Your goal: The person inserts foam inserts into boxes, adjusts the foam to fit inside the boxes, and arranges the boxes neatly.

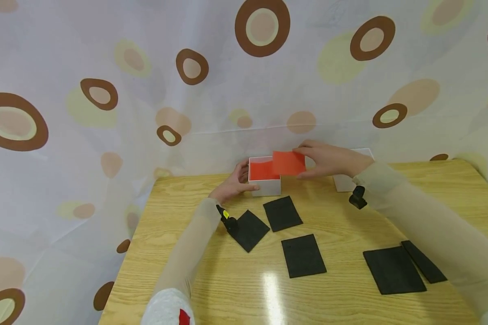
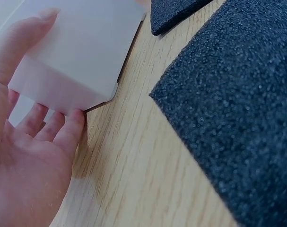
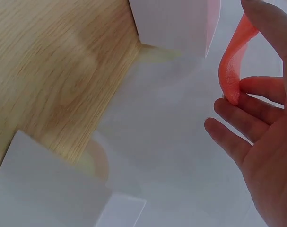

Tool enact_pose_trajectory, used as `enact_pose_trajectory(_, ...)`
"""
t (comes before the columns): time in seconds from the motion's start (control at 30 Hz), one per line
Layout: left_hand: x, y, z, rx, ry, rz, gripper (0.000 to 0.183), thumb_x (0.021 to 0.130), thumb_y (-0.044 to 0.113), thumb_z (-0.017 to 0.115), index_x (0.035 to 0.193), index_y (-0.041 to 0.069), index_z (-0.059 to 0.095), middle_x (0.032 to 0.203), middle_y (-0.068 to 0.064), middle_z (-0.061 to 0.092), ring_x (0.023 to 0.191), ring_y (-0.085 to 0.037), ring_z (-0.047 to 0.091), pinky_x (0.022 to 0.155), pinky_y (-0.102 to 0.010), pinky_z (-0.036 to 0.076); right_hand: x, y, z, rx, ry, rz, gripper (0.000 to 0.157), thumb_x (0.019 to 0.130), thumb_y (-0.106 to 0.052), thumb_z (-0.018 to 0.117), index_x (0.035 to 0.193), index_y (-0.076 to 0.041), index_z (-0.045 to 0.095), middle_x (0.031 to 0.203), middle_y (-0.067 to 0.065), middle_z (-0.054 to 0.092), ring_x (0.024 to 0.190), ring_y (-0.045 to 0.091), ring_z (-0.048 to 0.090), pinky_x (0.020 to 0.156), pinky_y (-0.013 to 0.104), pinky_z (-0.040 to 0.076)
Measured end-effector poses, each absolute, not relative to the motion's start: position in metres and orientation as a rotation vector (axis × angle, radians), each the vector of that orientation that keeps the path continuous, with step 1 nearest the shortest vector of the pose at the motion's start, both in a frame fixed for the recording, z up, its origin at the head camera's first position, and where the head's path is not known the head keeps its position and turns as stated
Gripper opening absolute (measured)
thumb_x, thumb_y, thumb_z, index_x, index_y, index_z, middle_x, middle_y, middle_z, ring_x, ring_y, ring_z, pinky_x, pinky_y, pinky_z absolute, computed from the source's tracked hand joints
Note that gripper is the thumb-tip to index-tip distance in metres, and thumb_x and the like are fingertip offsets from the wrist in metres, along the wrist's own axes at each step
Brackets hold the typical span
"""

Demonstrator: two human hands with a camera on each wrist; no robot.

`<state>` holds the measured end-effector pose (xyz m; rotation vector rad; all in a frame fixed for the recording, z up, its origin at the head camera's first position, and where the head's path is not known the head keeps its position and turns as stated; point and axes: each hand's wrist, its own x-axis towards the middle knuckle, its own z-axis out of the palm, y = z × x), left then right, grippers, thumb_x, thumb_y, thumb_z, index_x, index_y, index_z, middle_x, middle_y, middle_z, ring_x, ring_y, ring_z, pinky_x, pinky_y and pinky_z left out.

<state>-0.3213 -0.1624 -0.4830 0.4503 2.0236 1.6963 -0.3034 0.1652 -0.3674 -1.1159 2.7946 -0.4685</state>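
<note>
Between thumb and fingers, the right hand (image 1: 329,159) holds a red foam sheet (image 1: 286,163) near the right rim of the white box (image 1: 267,188); only the right wrist view shows its bend. The left hand (image 1: 231,186) grips the box's left side. The head view alone shows red material (image 1: 262,171) inside.

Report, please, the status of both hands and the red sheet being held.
Left hand grips white box. Right hand holds red sheet near box opening. Red material inside box; nothing else seen in the way.
</note>
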Motion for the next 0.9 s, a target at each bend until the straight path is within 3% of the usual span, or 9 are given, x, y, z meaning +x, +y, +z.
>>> enact_pose_trajectory(0.3,-0.321,-0.162,-0.484,0.446,2.036,1.685,0.1,0.094,0.006,0.077,0.166,0.02,0.008,0.168,-0.005,0.027,0.155,-0.024,0.029,0.123,-0.042,0.033,-0.313,0.136,-0.367,-1.131,2.788,-0.398,0.079,0.09,-0.045,0.08,0.144,0.006,0.056,0.136,0.022,0.058,0.121,0.037,0.059,0.106,0.051,0.05)
enact_pose_trajectory(0.9,-0.321,-0.163,-0.484,0.457,2.014,1.701,0.1,0.096,0.005,0.075,0.167,0.02,0.007,0.167,-0.002,0.028,0.153,-0.021,0.032,0.122,-0.04,0.034,-0.322,0.105,-0.375,-1.189,2.729,-0.448,0.068,0.092,-0.038,0.078,0.142,0.005,0.058,0.13,0.021,0.058,0.115,0.035,0.058,0.104,0.049,0.05)
